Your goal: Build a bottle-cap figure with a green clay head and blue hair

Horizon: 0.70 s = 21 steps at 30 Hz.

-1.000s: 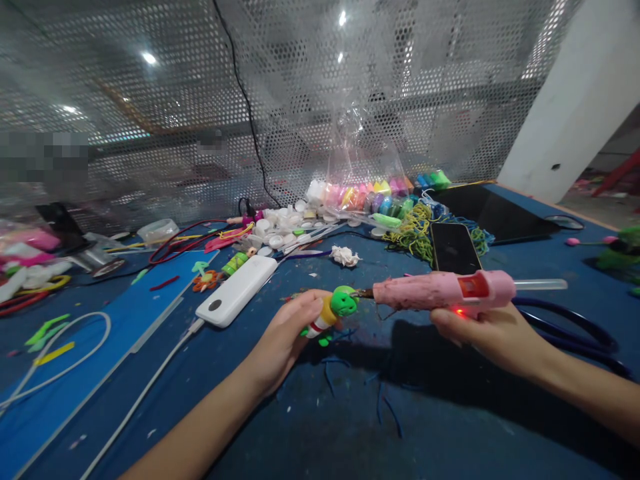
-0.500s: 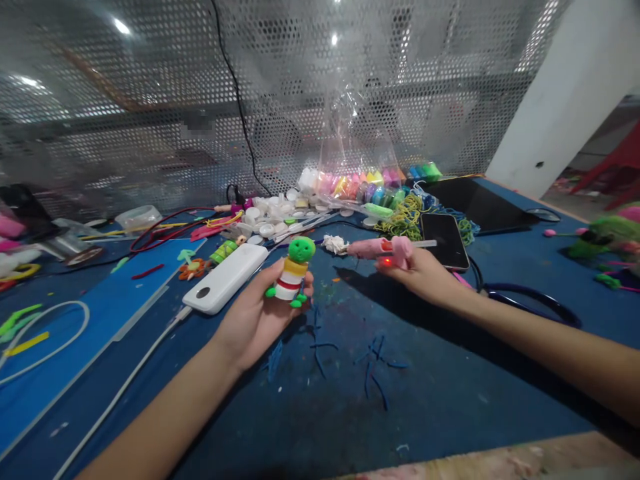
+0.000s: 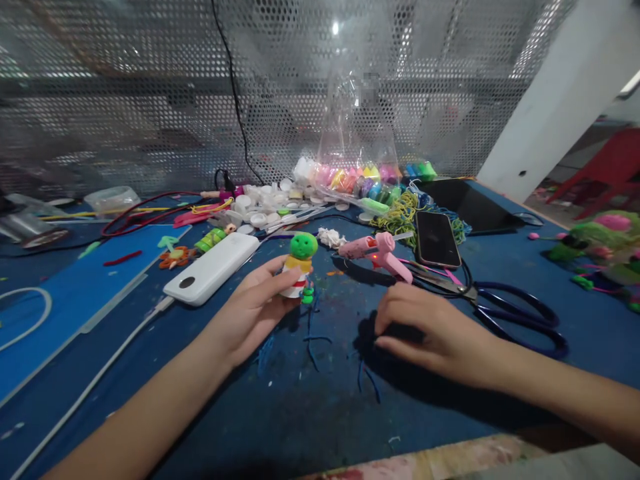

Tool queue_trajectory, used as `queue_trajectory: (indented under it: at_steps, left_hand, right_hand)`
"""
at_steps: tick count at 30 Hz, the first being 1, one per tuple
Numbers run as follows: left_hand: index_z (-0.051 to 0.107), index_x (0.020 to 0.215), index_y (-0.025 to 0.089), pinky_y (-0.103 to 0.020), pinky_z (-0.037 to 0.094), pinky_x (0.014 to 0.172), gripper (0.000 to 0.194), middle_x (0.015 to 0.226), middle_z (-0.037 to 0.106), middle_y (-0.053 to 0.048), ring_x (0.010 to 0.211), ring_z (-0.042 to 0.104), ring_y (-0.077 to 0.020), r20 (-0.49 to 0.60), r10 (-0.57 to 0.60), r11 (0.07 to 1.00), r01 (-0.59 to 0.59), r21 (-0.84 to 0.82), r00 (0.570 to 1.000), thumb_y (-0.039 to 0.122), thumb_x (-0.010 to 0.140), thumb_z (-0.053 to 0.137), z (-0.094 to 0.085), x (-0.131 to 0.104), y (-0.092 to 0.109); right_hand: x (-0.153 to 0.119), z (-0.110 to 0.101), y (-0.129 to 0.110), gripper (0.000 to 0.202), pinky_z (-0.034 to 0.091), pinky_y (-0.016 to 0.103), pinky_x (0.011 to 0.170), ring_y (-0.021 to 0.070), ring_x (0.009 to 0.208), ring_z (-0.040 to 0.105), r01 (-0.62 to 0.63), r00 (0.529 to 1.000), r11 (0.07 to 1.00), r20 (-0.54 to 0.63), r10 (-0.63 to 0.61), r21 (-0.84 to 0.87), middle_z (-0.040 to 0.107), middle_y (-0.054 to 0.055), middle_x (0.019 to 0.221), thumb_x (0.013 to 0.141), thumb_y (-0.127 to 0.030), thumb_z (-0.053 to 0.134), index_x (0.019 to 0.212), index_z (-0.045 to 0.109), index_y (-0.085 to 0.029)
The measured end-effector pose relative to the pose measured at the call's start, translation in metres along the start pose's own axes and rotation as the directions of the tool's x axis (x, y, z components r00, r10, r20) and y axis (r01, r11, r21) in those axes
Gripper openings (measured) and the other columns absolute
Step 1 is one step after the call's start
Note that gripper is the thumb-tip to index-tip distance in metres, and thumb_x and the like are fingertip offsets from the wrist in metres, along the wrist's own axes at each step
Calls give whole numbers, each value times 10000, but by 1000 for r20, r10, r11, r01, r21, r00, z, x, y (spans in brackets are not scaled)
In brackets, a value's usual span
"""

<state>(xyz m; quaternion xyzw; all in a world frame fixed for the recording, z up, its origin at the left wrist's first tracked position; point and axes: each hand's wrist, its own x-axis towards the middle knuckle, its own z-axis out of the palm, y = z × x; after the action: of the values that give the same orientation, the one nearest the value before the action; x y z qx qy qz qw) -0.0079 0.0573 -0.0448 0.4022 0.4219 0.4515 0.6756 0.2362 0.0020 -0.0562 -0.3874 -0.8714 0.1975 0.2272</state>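
Observation:
My left hand (image 3: 263,300) holds a small clay figure (image 3: 303,247) with a green head, a yellow band and a white body with a red stripe. Its green feet show below my fingers. Over the table hovers my right hand (image 3: 430,330), fingers loosely curled, thumb a little apart, nothing visible in them. Beneath and beside its fingertips lie short blue yarn pieces (image 3: 369,383), partly covered by the hand and its shadow. The pink glue gun (image 3: 383,253), its small light lit red, rests just beyond my right hand.
Scissors (image 3: 515,320) with dark blue handles lie at right, near a phone (image 3: 437,239). A white power bank (image 3: 213,270) with a cable sits left of my left hand. Farther back are white lids (image 3: 273,197), a yarn heap (image 3: 400,217) and a plastic bag (image 3: 357,153) of colourful clay.
My right hand has let go of the glue gun, which now lies on the table, and has come nearer, over the blue yarn. My left hand has turned the figure slightly.

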Motion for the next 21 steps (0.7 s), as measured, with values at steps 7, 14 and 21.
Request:
queue_trajectory:
  at_steps: [7,14,21]
  left_hand:
    - [655,976,163,-196,508,657,321,885,684,-31,731,609,-117,17,-12,999,11,34,1000,200,679,770,5,-2,-3]
    - [670,892,170,-175,449,591,305,755,657,-4,651,576,-98,63,-52,996,48,71,997,281,641,804,7,-5,-9]
    - [668,932,208,-207,435,633,366,820,672,0,687,580,-120,133,-43,993,27,115,990,282,610,823,7,-8,-12]
  right_hand:
    - [-7,2,-6,76,458,321,744,193,843,548,-220,946,973,228,230,-70,590,44,916,832,-177,583,908,577,-181]
    - [-16,5,3,122,442,275,689,151,760,494,-133,963,988,224,147,-76,556,26,871,940,-175,423,846,499,-193]
    - [15,-50,-13,43,444,188,591,86,691,557,-80,976,930,-163,147,357,598,-16,803,891,-234,573,891,569,-191]
